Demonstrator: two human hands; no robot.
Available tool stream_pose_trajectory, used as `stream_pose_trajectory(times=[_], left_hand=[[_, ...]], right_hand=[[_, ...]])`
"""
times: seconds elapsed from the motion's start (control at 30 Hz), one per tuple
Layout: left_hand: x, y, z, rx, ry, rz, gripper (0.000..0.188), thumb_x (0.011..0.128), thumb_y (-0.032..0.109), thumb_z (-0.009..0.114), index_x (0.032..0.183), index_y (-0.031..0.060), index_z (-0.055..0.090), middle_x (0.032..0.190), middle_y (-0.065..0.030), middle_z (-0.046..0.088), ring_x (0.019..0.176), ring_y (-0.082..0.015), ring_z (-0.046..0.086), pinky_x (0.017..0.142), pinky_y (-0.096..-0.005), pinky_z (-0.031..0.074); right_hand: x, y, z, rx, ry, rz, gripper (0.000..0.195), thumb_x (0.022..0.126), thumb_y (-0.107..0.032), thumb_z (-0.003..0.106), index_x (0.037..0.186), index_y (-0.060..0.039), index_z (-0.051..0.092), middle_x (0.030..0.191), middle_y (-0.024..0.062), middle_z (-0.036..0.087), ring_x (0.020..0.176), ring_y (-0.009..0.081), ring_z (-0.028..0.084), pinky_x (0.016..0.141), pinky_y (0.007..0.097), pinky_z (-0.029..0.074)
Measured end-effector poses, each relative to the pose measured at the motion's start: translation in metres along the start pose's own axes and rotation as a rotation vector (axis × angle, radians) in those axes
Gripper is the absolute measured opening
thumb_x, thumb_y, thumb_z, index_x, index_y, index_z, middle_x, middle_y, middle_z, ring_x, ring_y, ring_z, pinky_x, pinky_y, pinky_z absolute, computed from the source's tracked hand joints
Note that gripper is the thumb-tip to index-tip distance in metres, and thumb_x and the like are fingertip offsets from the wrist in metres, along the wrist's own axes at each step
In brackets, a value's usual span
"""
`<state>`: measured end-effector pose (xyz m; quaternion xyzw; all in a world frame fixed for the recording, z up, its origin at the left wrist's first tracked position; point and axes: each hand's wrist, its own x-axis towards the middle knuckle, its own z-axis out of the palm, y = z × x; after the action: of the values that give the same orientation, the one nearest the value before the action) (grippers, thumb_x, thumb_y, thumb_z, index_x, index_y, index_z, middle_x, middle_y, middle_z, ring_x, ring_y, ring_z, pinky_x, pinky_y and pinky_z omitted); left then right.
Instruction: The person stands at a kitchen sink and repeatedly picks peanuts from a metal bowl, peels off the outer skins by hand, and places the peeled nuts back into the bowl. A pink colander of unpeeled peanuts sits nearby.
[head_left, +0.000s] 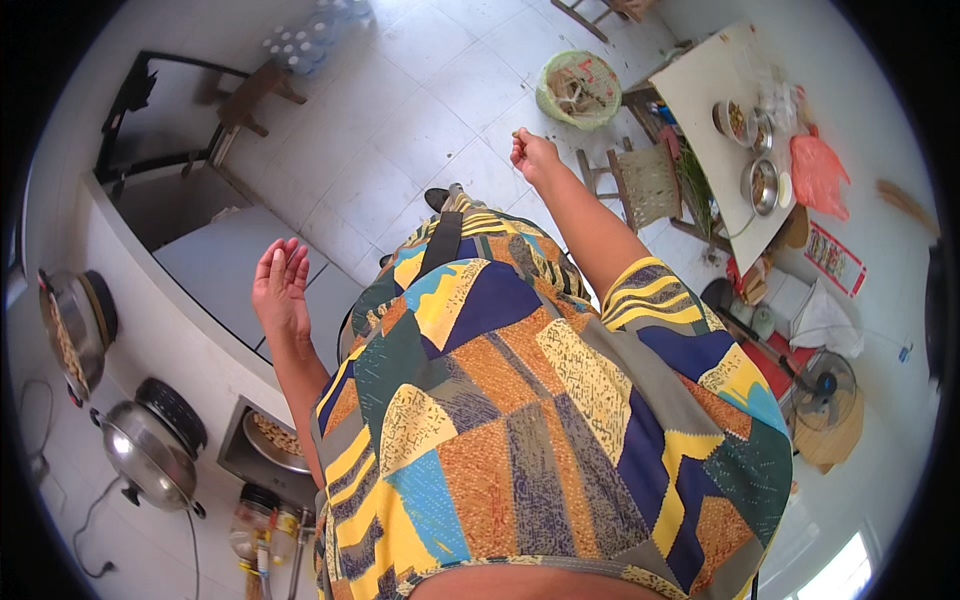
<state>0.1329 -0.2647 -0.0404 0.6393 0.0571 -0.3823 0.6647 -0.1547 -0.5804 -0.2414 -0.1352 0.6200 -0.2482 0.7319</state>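
My left hand (283, 289) is raised beside the counter, palm up, with loosely curled fingers and nothing in it. My right hand (534, 156) is held out over the tiled floor, its fingers closed. A small greenish-brown piece (516, 134) shows at its fingertips, too small to name. Just beyond that hand stands a light green mesh basket (551, 114), lined with a bag and holding scraps. On the counter to my left, a sink-like recess (238, 442) holds a metal bowl of pale nuts or beans (276, 436).
Two metal pans (150, 454) (79, 330) stand on the left. To the right are a wooden chair (646, 184), a table (705, 82) with metal bowls (761, 187), a red plastic bag (817, 172) and a fan (823, 386). A wooden stool (255, 94) stands ahead left.
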Motion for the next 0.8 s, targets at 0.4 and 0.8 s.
stream_pose_trajectory(times=[0.4,0.8], left_hand=[[-0.009,-0.01,0.006,0.156,-0.091,-0.035,0.026,0.095,0.014,0.056,0.115,-0.0009,0.055,0.11,-0.0152,0.063,0.099,-0.0234,0.064,0.086,-0.0308,0.052],[-0.043,-0.03,-0.017,0.054,-0.03,0.033,0.025,0.093,0.014,0.058,0.114,-0.0006,0.056,0.109,-0.0145,0.063,0.098,-0.0229,0.064,0.084,-0.03,0.053]], right_hand=[[0.025,0.0,-0.073,0.47,0.082,0.0,0.014,0.093,-0.016,0.057,0.083,-0.0064,0.057,0.072,0.0033,0.055,0.057,0.0125,0.051,0.05,0.025,0.047],[0.059,-0.072,-0.065,0.327,-0.084,-0.278,0.027,0.097,-0.027,0.051,0.084,-0.0036,0.054,0.076,0.0092,0.06,0.06,0.0141,0.055,0.053,0.0237,0.05]])
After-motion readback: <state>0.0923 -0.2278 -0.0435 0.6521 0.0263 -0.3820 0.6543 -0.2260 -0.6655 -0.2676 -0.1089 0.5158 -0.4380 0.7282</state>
